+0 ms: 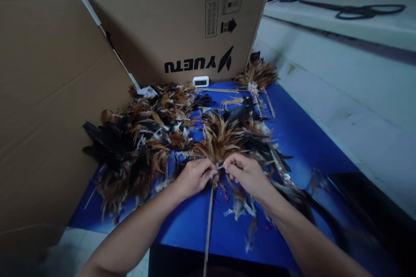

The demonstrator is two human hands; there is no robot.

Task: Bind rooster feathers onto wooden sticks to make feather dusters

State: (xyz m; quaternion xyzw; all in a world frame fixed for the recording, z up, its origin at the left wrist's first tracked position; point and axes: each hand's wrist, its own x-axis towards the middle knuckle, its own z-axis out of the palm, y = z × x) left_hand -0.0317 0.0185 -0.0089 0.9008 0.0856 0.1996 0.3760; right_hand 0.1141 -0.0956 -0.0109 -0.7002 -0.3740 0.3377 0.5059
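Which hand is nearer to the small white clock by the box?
Left, by a little. The left hand is below the white clock, almost straight under it. The right hand is below it too, but further to the right.

Two forearms enter from the near edge, both bare from elbow to wrist, with no sleeve, cuff or glove on either. The left hand (194, 177) and the right hand (247, 174) are bare too, wearing no ring, watch, strap or bracelet that can be seen. Nothing of the person's clothing shows; the upper arms lie outside the frame.
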